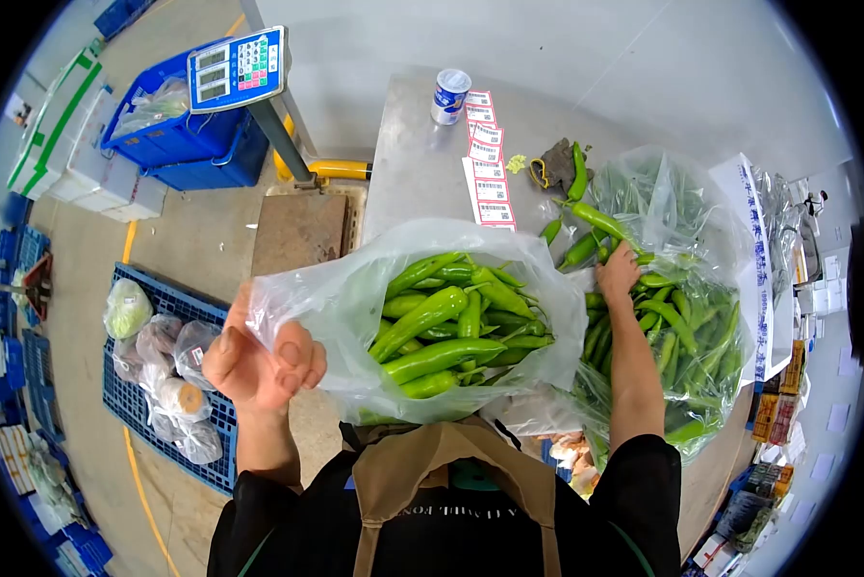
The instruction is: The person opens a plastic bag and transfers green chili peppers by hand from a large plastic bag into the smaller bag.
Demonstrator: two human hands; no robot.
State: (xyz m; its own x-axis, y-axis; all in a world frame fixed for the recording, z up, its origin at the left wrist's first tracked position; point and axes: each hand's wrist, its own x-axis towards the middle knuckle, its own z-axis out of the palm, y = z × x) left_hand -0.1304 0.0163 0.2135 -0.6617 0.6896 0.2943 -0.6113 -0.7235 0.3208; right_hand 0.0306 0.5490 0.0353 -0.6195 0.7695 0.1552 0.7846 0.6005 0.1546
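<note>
Head view: we have green peppers (pixel 420 323) at the middle of the frame, heaped inside a milky bag (pixel 341 274) whose mouth gapes up at us.
Pepper lie: the large one on top slants from lower left to upper right; the one below it runs nearly level, rising slightly rightward; another, at the heap's upper right, slopes down to the right.
Pepper look: long, tapering, glossy and bright green, with thin green stems.
Left hand: our left hand (pixel 273 361), left of centre, has its fingers curled and clamped on the milky bag's edge.
Right hand: our right hand (pixel 618 273), right of centre, reaches among peppers at the large bag; its fingertips are hidden, so we cannot tell whether they close on one.
Large bag: the clear large bag (pixel 730 216) fills the right of the frame, with many more peppers inside.
Tabletop: on the metal table (pixel 408 159), at upper centre, we see a blue-and-white can (pixel 450 98) beside barcode labels (pixel 491 171).
Crate: the upper blue crate (pixel 177 137), upper left, holds plastic-wrapped goods.
Pallet: the blue pallet (pixel 122 385), at left, bears bagged produce (pixel 127 310).
</note>
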